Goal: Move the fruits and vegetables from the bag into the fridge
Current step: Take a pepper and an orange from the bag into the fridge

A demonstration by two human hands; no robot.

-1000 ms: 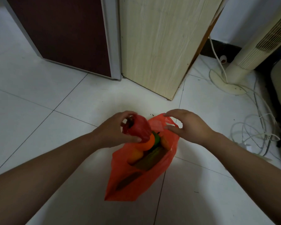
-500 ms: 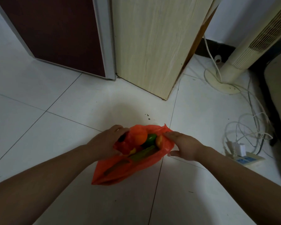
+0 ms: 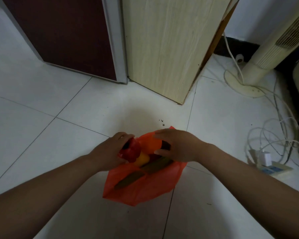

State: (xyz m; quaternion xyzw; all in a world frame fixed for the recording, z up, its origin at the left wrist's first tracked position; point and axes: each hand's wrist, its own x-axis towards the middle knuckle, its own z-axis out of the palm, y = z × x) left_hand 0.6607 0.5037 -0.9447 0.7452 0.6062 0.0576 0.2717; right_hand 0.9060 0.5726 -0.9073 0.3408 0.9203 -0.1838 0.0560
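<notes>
The left hand's fingers (image 3: 126, 136) curl around a red fruit (image 3: 132, 150), closed on it at the near-left lip of the orange bag (image 3: 141, 185), so it can come straight up and out. The right hand's fingers (image 3: 160, 136) are spread and bent over an orange fruit (image 3: 152, 145) at the bag's mouth; whether they grip it or only press the plastic aside I cannot tell. That hand probably also pins the thin bag so it does not lift with the fruit.

Just below the red fruit a yellow piece (image 3: 142, 159) shows, and two long dark-green vegetables (image 3: 155, 165) lie lengthwise in the bag, one seen through the film. The bag rests slumped on the white tiled floor (image 3: 76, 104), mouth toward the dark red door (image 3: 62, 31), likely the fridge, which looks closed. Beside it stands a pale wood cabinet (image 3: 166, 45); a tower fan (image 3: 274, 45) and cables (image 3: 273, 140) are well apart on the right. Nothing has reached the fridge yet.
</notes>
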